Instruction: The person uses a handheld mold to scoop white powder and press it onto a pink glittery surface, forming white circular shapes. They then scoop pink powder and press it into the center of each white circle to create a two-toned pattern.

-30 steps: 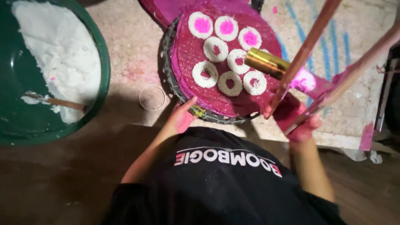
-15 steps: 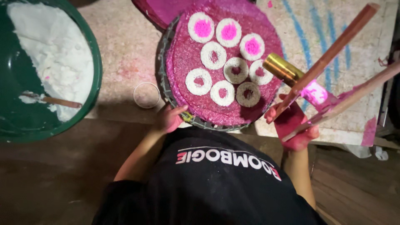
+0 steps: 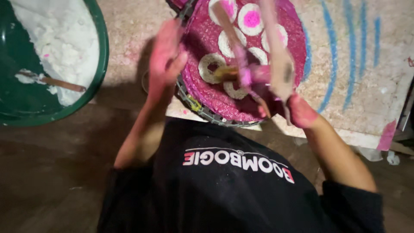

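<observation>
While the right hand (image 3: 297, 113) clamps two sticks (image 3: 276, 60) low, keep them steady above the white rings (image 3: 210, 68) on the pink tray (image 3: 276, 92), centre top. Left hand (image 3: 166, 56) open, steadying the rim. Green basin (image 3: 86, 92) upper left.

Work surface: pale speckled slab (image 3: 358, 86), edge at 6 o'clock over a dark brown floor (image 3: 56, 172).
Blue streaks mark the slab at 2 o'clock, pink stains elsewhere. A round pink-dusted tray (image 3: 207, 86) rests at 12 o'clock; a green basin (image 3: 92, 77) of white powder sits at 10 o'clock.
</observation>
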